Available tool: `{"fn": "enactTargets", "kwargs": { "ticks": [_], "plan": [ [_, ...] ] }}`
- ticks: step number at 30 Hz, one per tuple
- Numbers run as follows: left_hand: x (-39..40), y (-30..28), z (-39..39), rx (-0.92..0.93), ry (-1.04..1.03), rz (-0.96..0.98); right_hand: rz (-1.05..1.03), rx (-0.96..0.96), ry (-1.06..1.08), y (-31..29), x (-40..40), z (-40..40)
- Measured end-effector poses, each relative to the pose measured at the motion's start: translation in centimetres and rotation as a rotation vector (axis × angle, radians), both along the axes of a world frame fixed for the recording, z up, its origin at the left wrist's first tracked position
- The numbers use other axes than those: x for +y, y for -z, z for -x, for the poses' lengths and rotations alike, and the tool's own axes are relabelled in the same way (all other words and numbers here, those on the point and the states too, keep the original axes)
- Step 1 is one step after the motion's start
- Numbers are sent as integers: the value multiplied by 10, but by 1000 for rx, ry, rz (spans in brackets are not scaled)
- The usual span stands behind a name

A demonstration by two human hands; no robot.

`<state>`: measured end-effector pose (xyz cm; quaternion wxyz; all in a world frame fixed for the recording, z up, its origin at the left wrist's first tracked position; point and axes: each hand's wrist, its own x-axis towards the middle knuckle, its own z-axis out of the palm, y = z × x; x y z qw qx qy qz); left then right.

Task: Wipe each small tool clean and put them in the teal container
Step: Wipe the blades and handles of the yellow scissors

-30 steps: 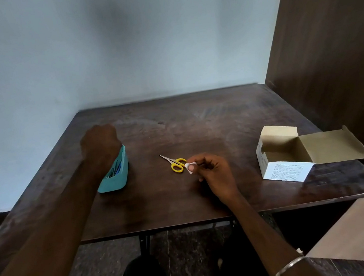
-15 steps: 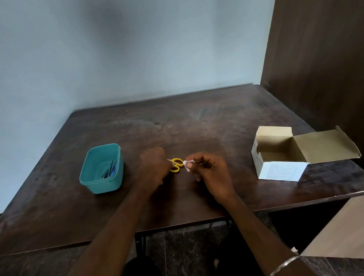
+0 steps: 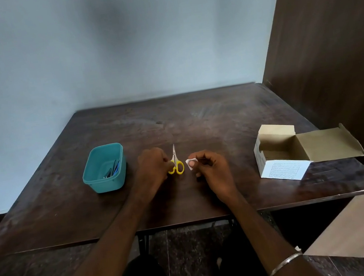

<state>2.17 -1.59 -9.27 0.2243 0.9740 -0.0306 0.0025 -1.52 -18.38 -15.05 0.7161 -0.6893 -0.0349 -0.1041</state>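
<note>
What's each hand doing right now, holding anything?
Left hand: fingers grip the yellow scissors by the handle.
Right hand: fingers pinch a small white wipe.

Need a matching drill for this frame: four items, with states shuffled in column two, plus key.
Things
1. yellow-handled small scissors
2. teal plastic container
3. open cardboard box
4. small white wipe

States
A. pinched by the right hand
B. flaps open, right side of the dark wooden table
C. gripped at the handles by the left hand, blades pointing away
D. holds several small tools

Pairs: 1-C, 2-D, 3-B, 4-A
</note>
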Motion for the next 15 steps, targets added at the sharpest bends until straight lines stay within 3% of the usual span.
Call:
{"fn": "enactTargets", "kwargs": {
  "ticks": [4, 7, 10, 15],
  "plan": [
    [5, 6, 18, -255, 50, 53, 39, -24, -56, -1, 1, 0],
    [5, 8, 30, -346, 94, 137, 43, -77, -90, -2, 1, 1],
    [3, 10, 37, -300, 100, 314, 8, -84, -116, -2, 1, 2],
    [1, 12, 41, -100, -33, 788, -34, -52, -130, -3, 2, 4]
  ]
}}
